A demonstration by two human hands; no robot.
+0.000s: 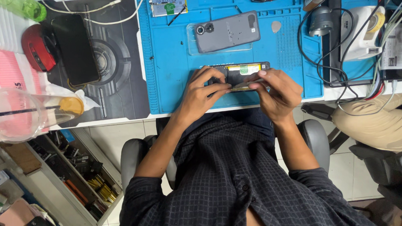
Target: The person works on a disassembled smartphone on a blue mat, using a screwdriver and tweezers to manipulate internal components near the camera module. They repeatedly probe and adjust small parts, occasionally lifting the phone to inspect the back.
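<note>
Together, the left hand (202, 90) and right hand (275, 91) clamp an opened phone (240, 70). It lies on a blue mat (175, 72) covering the desk (117, 96).

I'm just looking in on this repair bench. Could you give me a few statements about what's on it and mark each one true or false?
1. Both hands are on the opened phone lying on the blue mat. True: the left hand and the right hand both hold it at the mat's near edge.
2. The grey back cover lies under the hands. False: it lies apart, further up the mat.
3. A black phone rests on the dark mat to the left. True.
4. The red object sits on the blue mat. False: it lies beside the black phone, off the blue mat.
5. The clear plastic cup stands to the right of the hands. False: it is at the far left.
</note>
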